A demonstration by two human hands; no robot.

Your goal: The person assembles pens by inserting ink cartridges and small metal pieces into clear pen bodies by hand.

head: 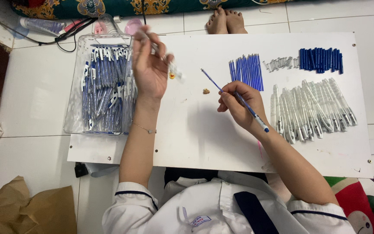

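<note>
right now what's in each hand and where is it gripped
Right hand pinches a blue refill near its middle; left hand holds a clear pen barrel by one end.

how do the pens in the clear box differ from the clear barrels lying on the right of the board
The pens are heaped in a clear box on the left; the barrels lie loose on the white board, fanned in a rough row. The pens show blue inside with white clips; the barrels look clear and mostly colourless. Both are slim, pen-length pieces.
</note>
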